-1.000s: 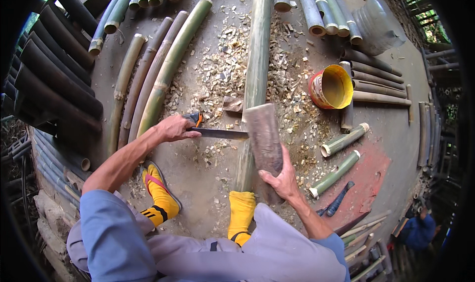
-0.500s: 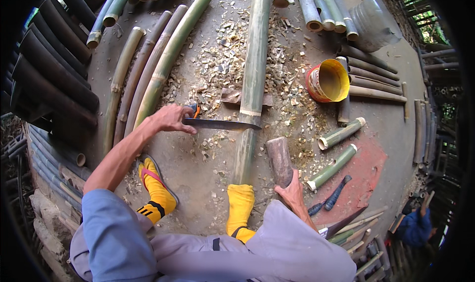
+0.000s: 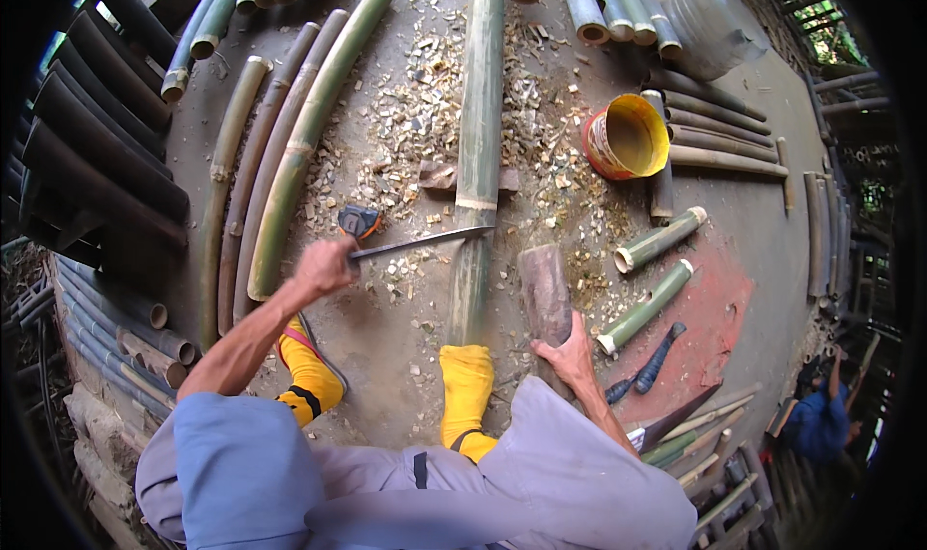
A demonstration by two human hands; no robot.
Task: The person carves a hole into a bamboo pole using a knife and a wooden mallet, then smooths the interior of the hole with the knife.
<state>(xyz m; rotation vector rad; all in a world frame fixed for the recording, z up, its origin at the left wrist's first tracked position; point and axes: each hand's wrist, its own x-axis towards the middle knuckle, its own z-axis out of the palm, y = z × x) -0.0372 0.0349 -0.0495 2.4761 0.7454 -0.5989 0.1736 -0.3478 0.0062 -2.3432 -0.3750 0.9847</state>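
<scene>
My left hand [image 3: 326,266] is closed round the handle of a machete. Its dark blade [image 3: 415,243] reaches right and lies across a long green bamboo pole [image 3: 480,106], a little on my side of a pale node ring. My yellow-socked foot [image 3: 465,391] rests on the pole's near end. A tape measure [image 3: 358,222], black with orange, lies on the ground just beyond my left hand. My right hand [image 3: 568,359] grips the near end of a thick wooden billet [image 3: 547,294], right of the pole.
A wood block [image 3: 437,175] sits under the pole among scattered bamboo chips [image 3: 406,144]. Long poles [image 3: 319,135] lie at left. At right are a yellow-and-red bucket [image 3: 650,135], two short bamboo pieces [image 3: 645,304] and a dark-wrapped tool [image 3: 661,357]. Another person [image 3: 816,420] is at far right.
My left hand has drawn nearer to me and turned the machete, so its blade now slants up to the right. The tape measure shows more fully. The billet and right hand have shifted slightly away.
</scene>
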